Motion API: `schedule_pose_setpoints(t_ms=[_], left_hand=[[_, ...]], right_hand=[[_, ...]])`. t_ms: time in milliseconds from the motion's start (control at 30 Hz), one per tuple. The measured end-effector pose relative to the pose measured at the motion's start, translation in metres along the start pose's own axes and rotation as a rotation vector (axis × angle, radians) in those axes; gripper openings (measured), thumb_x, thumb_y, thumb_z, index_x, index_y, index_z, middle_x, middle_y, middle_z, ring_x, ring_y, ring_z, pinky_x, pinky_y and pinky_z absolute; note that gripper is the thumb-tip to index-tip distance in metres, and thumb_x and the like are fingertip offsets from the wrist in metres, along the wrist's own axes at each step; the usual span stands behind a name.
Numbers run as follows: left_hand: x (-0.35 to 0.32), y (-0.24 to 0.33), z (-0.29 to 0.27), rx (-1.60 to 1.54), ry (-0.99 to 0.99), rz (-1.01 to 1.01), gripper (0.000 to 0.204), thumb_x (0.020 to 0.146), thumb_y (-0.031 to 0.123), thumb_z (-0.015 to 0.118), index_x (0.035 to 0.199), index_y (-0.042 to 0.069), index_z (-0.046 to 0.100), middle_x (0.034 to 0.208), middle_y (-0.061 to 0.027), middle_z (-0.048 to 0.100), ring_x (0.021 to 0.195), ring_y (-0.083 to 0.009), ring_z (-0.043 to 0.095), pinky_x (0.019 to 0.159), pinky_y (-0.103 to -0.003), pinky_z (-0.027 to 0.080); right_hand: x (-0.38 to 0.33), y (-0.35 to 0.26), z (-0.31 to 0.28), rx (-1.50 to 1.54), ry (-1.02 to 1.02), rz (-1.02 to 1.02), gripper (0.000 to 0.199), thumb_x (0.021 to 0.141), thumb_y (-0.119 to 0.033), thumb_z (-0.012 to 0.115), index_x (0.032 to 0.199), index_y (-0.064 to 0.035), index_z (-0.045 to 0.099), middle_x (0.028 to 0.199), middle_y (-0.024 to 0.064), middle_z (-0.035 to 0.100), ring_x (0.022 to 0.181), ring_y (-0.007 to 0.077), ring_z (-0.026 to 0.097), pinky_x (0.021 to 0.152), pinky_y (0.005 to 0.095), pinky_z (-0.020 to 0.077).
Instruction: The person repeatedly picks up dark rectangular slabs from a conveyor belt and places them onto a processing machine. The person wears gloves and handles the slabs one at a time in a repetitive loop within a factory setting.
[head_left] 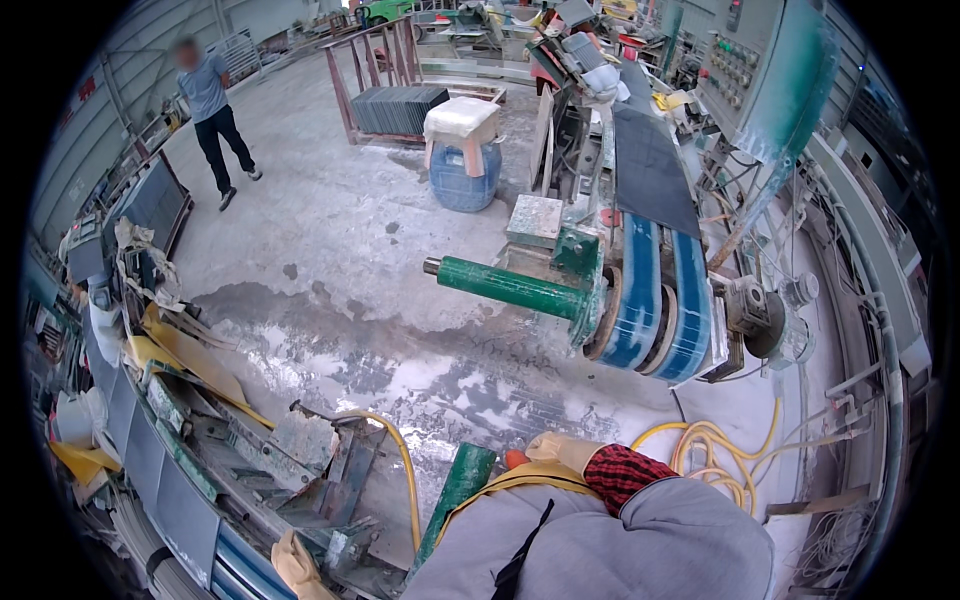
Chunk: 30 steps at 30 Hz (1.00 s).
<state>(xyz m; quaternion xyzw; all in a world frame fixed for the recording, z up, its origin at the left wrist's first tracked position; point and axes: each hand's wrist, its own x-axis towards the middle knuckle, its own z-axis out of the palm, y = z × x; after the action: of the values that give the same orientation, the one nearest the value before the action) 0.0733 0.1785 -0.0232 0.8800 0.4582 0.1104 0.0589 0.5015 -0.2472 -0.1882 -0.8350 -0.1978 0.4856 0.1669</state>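
My right hand [562, 452], in a tan work glove below a red-and-black checked sleeve [630, 477], is in front of my waist with its fingers curled. A small orange thing [516, 458] shows right beside its fingers; what it is I cannot make out. My left hand [296, 568], also gloved, is at the lower edge, fingers stretched out beside the blue belts [245, 568] and the metal frame of a conveyor. Nothing shows in it. Between the hands a green roller or pipe [462, 482] slants up past the yellow edge [520, 477] of my apron.
Ahead on the right stands a conveyor with blue belts [635, 300] and a jutting green shaft [510, 286]. Yellow hoses [715, 455] lie coiled on the wet floor at right. Farther off are a blue drum [465, 180], a rack of slabs [400, 108] and a standing person [205, 90].
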Motion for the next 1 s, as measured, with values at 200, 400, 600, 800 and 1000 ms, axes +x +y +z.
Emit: schedule_pose_setpoints(t_ms=[200, 400, 600, 800, 1000], left_hand=[[-0.004, 0.006, -0.008, 0.006, 0.022, -0.018, 0.018, 0.087, 0.013, 0.058, 0.096, 0.004, 0.070, 0.089, -0.0166, 0.068, 0.086, -0.0367, 0.061, 0.086, -0.045, 0.047], [0.000, -0.009, -0.001, 0.017, 0.131, 0.057, 0.015, 0.087, 0.017, 0.059, 0.092, 0.009, 0.070, 0.090, -0.0099, 0.070, 0.087, -0.0299, 0.063, 0.085, -0.042, 0.047], [-0.014, -0.016, 0.003, -0.032, 0.160, -0.011, 0.016, 0.088, 0.019, 0.059, 0.097, 0.013, 0.070, 0.091, -0.0104, 0.070, 0.092, -0.0289, 0.065, 0.093, -0.040, 0.045], [-0.013, -0.007, -0.007, -0.011, 0.101, -0.059, 0.017, 0.089, 0.022, 0.058, 0.098, 0.014, 0.070, 0.095, -0.0071, 0.071, 0.097, -0.0249, 0.065, 0.098, -0.037, 0.043], [-0.014, -0.013, 0.003, -0.042, 0.157, -0.063, 0.017, 0.089, 0.022, 0.058, 0.098, 0.014, 0.070, 0.096, -0.0060, 0.071, 0.099, -0.0238, 0.065, 0.099, -0.037, 0.043]], right_hand=[[0.003, 0.004, 0.000, 0.070, 0.077, -0.213, 0.030, 0.086, -0.039, 0.058, 0.093, -0.0138, 0.072, 0.089, 0.0065, 0.072, 0.082, 0.0179, 0.067, 0.075, 0.0365, 0.0507], [0.008, 0.011, -0.004, -0.162, -0.127, -0.222, 0.034, 0.093, -0.037, 0.053, 0.090, -0.0093, 0.072, 0.080, 0.0088, 0.069, 0.075, 0.0179, 0.065, 0.071, 0.0318, 0.0503], [-0.033, -0.029, -0.028, 0.492, -0.294, -0.097, 0.025, 0.095, -0.022, 0.059, 0.092, -0.0004, 0.071, 0.087, 0.0046, 0.072, 0.074, 0.0138, 0.065, 0.066, 0.0280, 0.0525], [0.025, -0.042, -0.056, 0.438, -0.273, 0.002, 0.025, 0.094, -0.022, 0.059, 0.093, -0.0004, 0.071, 0.088, 0.0052, 0.072, 0.074, 0.0140, 0.066, 0.066, 0.0282, 0.0526], [0.034, -0.042, -0.073, 0.390, -0.260, 0.007, 0.025, 0.094, -0.022, 0.059, 0.095, -0.0004, 0.071, 0.088, 0.0058, 0.072, 0.074, 0.0143, 0.066, 0.066, 0.0284, 0.0528]])
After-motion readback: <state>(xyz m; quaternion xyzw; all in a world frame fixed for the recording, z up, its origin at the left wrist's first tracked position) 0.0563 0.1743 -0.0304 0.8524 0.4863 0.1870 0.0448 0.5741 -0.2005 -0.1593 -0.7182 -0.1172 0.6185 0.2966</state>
